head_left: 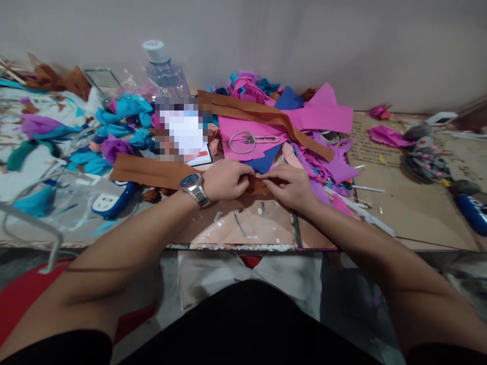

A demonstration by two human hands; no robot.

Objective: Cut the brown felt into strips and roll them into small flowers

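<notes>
A long brown strip of crepe-like paper (152, 171) runs from the left to between my hands. My left hand (228, 181), with a watch on its wrist, is closed on the strip's edge. My right hand (288, 186) pinches the same strip a little further right, thumb and finger together. Just beyond my hands, thread snips (262, 139) and a roll of tape or ring (242, 142) lie on pink paper (232, 126). Another brown strip (266, 112) lies across the pink sheets behind them.
A capped clear bottle (167, 76) stands at the back, near a blurred bright screen (182, 129). Blue and purple paper pieces (125, 106) and a blue-white power socket (110, 200) are at left. Cardboard (411, 213) lies at right, with a pin cushion-like grey clump (426, 159).
</notes>
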